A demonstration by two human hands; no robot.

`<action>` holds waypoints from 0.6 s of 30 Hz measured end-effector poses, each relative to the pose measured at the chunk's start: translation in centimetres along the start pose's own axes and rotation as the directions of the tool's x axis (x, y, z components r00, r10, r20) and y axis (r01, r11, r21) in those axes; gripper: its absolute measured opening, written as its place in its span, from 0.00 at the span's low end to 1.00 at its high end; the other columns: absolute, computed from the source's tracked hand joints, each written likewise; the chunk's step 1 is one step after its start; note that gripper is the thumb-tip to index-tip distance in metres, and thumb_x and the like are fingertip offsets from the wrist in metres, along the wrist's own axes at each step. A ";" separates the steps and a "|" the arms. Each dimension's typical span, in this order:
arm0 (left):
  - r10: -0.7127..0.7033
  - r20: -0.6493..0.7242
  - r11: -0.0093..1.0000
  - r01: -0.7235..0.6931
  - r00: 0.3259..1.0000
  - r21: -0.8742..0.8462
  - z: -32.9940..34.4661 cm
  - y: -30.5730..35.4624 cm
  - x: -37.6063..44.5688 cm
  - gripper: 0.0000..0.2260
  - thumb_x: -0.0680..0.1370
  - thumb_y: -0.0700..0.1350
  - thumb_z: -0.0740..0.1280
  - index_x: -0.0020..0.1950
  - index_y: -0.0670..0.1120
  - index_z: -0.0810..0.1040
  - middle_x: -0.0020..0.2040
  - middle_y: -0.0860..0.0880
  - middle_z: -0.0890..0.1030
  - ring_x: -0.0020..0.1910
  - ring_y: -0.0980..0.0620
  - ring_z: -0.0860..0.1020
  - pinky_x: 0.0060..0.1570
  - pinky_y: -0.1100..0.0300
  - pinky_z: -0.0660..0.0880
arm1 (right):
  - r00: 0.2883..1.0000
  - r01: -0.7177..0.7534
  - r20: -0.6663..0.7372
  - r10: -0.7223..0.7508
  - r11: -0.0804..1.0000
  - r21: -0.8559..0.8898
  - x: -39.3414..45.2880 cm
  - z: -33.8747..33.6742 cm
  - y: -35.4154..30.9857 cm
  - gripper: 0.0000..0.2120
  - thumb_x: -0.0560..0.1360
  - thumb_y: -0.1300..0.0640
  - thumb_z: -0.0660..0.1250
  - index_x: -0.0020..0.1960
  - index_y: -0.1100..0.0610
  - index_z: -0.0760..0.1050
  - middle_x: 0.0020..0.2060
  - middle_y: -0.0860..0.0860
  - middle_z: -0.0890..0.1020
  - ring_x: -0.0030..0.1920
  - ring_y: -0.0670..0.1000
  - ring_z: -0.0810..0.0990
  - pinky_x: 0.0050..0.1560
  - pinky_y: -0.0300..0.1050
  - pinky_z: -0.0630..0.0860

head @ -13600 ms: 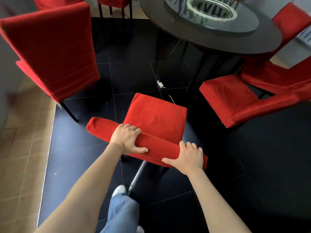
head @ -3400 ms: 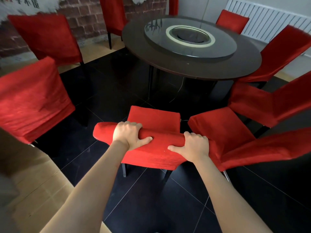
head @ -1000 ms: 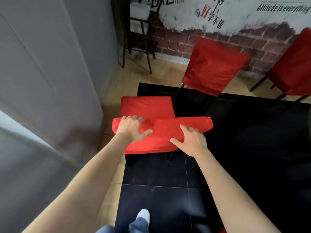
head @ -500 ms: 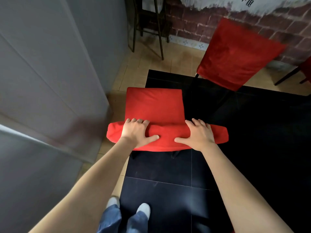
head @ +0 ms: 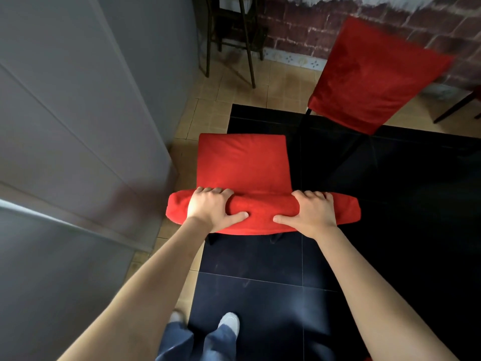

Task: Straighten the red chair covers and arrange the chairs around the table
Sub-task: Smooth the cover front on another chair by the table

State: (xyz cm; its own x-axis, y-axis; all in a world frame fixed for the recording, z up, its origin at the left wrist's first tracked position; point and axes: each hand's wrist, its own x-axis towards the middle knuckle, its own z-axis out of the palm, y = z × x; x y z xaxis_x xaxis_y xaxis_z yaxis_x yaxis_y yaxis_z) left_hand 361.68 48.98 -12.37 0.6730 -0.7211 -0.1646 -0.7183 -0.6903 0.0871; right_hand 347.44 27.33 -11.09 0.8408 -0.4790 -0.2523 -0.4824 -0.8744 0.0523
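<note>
left hand: fingers curled over top of chair back, thumb along near face, gripping | right hand: same grip on back's right part | chair: seat faces away, on black floor edge beside grey wall | 2nd chair: beyond, right, by brick wall | writing: none legible

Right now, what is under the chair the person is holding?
Under the held chair lie black floor tiles and, at its left edge, beige tiles. Two dark leg stubs show below the backrest; the seat hides the other legs.
</note>
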 end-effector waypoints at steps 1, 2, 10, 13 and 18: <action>0.005 0.000 1.000 -0.005 1.000 -0.001 0.0 -0.1 -0.1 0.42 0.64 0.78 0.44 0.66 0.55 0.72 0.56 0.50 0.80 0.57 0.47 0.77 0.61 0.52 0.67 | 1.000 -0.006 0.000 0.006 1.000 0.000 -0.2 0.1 -0.1 0.52 0.55 0.17 0.46 0.66 0.48 0.70 0.59 0.50 0.79 0.62 0.55 0.74 0.65 0.55 0.61; 0.012 0.000 1.000 -0.012 1.000 0.000 0.0 -0.1 -0.2 0.42 0.64 0.78 0.44 0.66 0.55 0.72 0.56 0.50 0.81 0.56 0.47 0.78 0.61 0.52 0.68 | 1.000 -0.013 -0.001 0.013 1.000 0.005 -0.5 0.2 -0.2 0.52 0.55 0.17 0.46 0.66 0.48 0.71 0.58 0.49 0.79 0.62 0.55 0.74 0.65 0.55 0.62; 0.114 0.005 0.994 -0.114 0.994 -0.004 0.1 -1.0 -1.1 0.44 0.63 0.78 0.42 0.66 0.55 0.72 0.55 0.50 0.81 0.55 0.48 0.78 0.62 0.52 0.67 | 0.992 -0.120 -0.023 0.121 0.992 0.027 -3.9 1.2 -1.7 0.51 0.55 0.17 0.45 0.64 0.48 0.72 0.55 0.49 0.80 0.59 0.55 0.75 0.64 0.55 0.63; 0.172 0.003 0.985 -0.172 0.985 0.002 0.1 -1.6 -1.6 0.44 0.63 0.78 0.42 0.66 0.55 0.73 0.54 0.50 0.81 0.54 0.48 0.78 0.61 0.52 0.68 | 0.983 -0.181 -0.031 0.182 0.983 0.041 -5.7 1.6 -2.7 0.51 0.55 0.17 0.45 0.63 0.48 0.72 0.54 0.49 0.80 0.59 0.55 0.75 0.63 0.54 0.63; 0.276 0.022 0.961 -0.276 0.961 0.026 0.3 -2.7 -2.2 0.39 0.66 0.77 0.47 0.66 0.54 0.72 0.55 0.50 0.81 0.55 0.48 0.78 0.62 0.53 0.67 | 0.958 -0.282 -0.037 0.285 0.957 0.073 -8.6 2.4 -4.9 0.51 0.55 0.17 0.45 0.63 0.49 0.73 0.54 0.50 0.80 0.58 0.55 0.75 0.63 0.54 0.63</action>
State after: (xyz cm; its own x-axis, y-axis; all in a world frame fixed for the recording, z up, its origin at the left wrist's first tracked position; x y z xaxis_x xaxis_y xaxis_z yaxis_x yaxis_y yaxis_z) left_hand 362.07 52.42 -12.52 0.4450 -0.8819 -0.1553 -0.8805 -0.4626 0.1037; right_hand 341.97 35.89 -11.49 0.6771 -0.7107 -0.1910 -0.7163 -0.6960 0.0503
